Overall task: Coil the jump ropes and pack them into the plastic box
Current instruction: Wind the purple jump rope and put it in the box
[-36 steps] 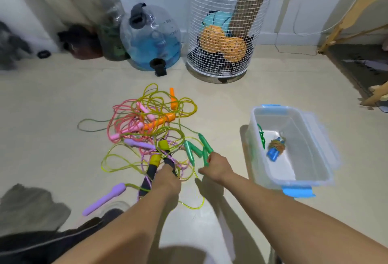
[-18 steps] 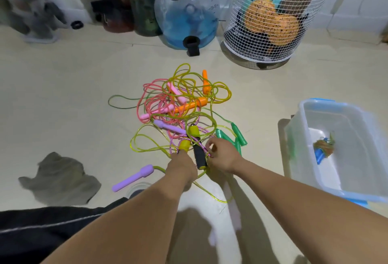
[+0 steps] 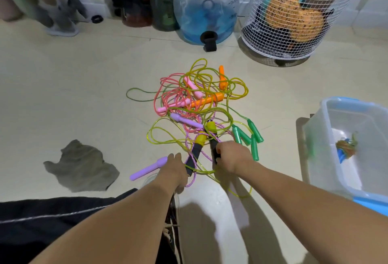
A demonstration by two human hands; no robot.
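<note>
Mid-frame on the floor (image 3: 63, 87) lies a tangle of ropes (image 3: 195, 100) in pink, yellow, orange, green and purple. At its lower edge the right hand (image 3: 233, 155) curls round one black handle (image 3: 214, 148). The left hand (image 3: 175, 169) curls over the lower end of the other black handle (image 3: 194, 154), beside a purple handle (image 3: 148, 168). The box (image 3: 327, 138) sits at the right edge, a coiled rope (image 3: 345, 148) inside.
</note>
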